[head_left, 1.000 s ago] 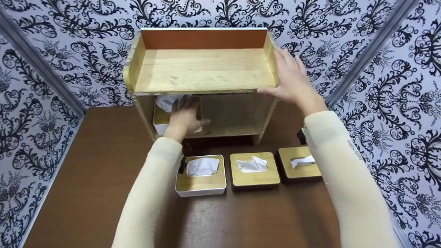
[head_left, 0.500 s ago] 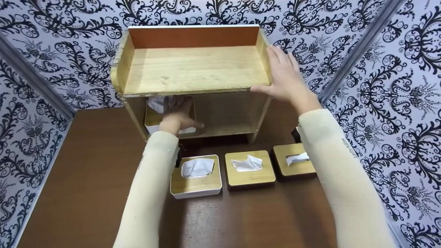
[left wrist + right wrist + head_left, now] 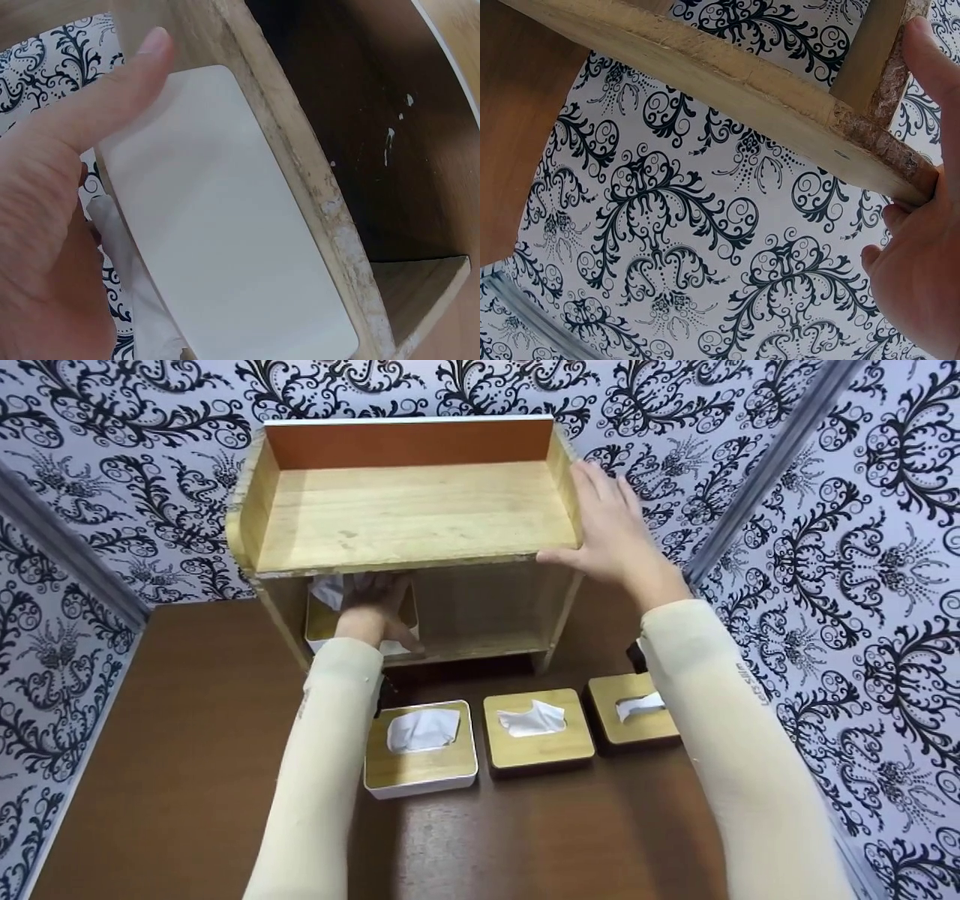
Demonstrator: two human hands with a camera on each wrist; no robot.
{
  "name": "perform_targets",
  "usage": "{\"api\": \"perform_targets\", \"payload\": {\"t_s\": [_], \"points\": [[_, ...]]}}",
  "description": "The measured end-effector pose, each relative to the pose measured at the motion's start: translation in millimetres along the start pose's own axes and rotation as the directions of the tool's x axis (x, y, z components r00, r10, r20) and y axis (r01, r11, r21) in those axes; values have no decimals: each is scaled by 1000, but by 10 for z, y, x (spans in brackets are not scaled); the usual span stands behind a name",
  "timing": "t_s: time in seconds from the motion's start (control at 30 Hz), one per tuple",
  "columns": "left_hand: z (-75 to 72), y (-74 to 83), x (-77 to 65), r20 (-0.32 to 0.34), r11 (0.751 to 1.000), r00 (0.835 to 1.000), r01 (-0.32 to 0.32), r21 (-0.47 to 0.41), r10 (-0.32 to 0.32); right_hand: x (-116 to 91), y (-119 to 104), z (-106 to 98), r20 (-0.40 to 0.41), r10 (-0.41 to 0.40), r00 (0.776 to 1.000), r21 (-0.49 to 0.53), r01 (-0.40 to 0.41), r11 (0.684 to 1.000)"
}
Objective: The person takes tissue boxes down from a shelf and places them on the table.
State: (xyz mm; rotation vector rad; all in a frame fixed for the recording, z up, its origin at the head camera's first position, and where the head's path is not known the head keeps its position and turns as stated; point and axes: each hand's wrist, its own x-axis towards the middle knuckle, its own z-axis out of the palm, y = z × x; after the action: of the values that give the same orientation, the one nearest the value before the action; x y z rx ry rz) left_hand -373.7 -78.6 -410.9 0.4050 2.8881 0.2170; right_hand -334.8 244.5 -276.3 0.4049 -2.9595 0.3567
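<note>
A wooden two-level shelf (image 3: 420, 517) stands against the patterned wall. Inside its lower level, at the left end, sits a white tissue box (image 3: 321, 624) with a wooden lid and a tissue sticking out. My left hand (image 3: 373, 611) reaches in under the top board and rests over this box. Seen from the left wrist, the thumb (image 3: 124, 97) lies straight along one end of the box's white front; the other fingers are mostly hidden. My right hand (image 3: 609, 529) grips the shelf's top right corner, thumb on the front edge and fingers along the side panel.
Before the shelf, a white tissue box (image 3: 420, 765), a dark one (image 3: 540, 750) and another dark one (image 3: 626, 724) stand in a row on the brown table (image 3: 172, 750). All have wooden lids. My right sleeve covers part of the rightmost. Patterned walls enclose both sides.
My left hand has moved slightly deeper over the box in the shelf. My right hand keeps its hold on the corner. The head view has shifted, so everything appears further left.
</note>
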Motion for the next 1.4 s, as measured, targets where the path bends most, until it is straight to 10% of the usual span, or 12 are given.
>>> {"api": "perform_targets", "payload": {"t_s": [0.43,1.4], "points": [[9,-12,-9,97,999,995,16,-34,-13,-14,-9,-1,-5,3,1000,-3,-3,1000],[-15,11,-50,1,983,992,-124,132,125,-10,-11,-6,6,5,1000,-11,-5,1000]]}}
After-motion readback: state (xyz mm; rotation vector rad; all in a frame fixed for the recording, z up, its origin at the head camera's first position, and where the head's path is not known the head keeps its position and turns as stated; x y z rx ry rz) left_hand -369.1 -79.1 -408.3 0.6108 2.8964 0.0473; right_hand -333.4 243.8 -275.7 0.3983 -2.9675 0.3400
